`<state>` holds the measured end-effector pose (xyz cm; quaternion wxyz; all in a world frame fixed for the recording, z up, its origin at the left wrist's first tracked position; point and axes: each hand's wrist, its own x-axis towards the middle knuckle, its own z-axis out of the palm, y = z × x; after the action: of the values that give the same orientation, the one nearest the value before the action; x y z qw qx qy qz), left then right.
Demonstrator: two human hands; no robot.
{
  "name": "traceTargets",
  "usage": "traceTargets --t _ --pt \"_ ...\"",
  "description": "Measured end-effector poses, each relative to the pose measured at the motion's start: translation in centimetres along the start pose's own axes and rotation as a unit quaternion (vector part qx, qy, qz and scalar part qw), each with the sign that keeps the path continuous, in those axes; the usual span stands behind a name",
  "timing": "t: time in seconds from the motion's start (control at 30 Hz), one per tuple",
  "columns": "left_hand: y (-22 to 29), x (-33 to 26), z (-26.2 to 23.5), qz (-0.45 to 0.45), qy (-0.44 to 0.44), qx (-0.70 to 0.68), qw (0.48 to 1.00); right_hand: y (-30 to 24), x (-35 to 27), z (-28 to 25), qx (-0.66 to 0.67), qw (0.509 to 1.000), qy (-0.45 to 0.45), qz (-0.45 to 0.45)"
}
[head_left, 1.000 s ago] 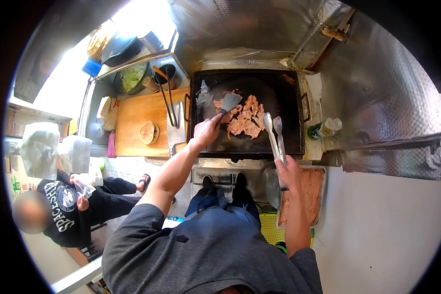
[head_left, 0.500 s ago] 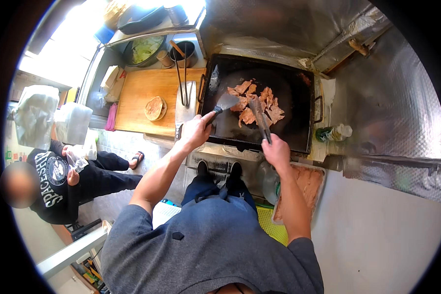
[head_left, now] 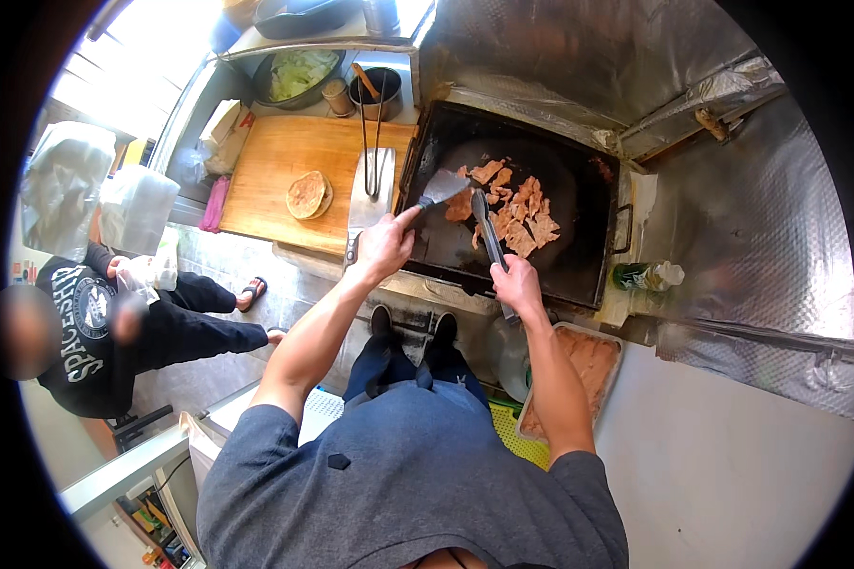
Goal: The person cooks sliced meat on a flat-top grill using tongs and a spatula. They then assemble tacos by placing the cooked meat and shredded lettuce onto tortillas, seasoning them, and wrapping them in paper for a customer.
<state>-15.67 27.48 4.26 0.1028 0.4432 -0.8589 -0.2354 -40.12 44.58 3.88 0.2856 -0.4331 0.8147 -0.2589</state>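
Note:
My left hand (head_left: 386, 248) is closed around the handle of a metal spatula (head_left: 443, 187). The blade rests at the left edge of some chopped, browned meat slices (head_left: 522, 213) on a black flat griddle (head_left: 579, 270). In my right hand (head_left: 519, 284) is a pair of tongs (head_left: 486, 228), their tips just left of the main pile of meat. Whether the tips pinch any meat is too small to tell. Left of the griddle, a cleaver (head_left: 359, 211) lies on a wooden board (head_left: 256, 180), with dark U-shaped tongs (head_left: 371, 193) over it. Round flatbreads (head_left: 307, 195) sit on the board too.
Behind the board stand a bowl of shredded greens (head_left: 299, 76) and a dark pot (head_left: 387, 87). A green-labelled bottle (head_left: 647, 276) is right of the griddle. A tray of raw-looking meat (head_left: 588, 365) lies beneath my right forearm. Another person (head_left: 95, 322) sits at left.
The right-hand tongs have shifted left and come out of the middle of the meat. The spatula stays at the meat's left side. The whole view has shifted slightly.

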Motion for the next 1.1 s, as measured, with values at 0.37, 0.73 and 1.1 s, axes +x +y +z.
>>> traceTargets --t 0.37,0.73,1.1 --pt "0.0 -1.5 -3.2 -0.006 0.07 -0.02 0.997 -2.3 -1.9 0.8 -0.118 0.992 0.003 -0.048" --pt "3.9 -1.6 -6.0 0.037 -0.119 0.089 0.988 -0.6 3.7 -0.7 -0.171 0.984 0.036 -0.039" --pt "2.7 -0.8 -2.5 0.034 -0.045 0.061 0.997 1.0 -5.4 -1.4 -0.13 0.991 0.011 -0.013"
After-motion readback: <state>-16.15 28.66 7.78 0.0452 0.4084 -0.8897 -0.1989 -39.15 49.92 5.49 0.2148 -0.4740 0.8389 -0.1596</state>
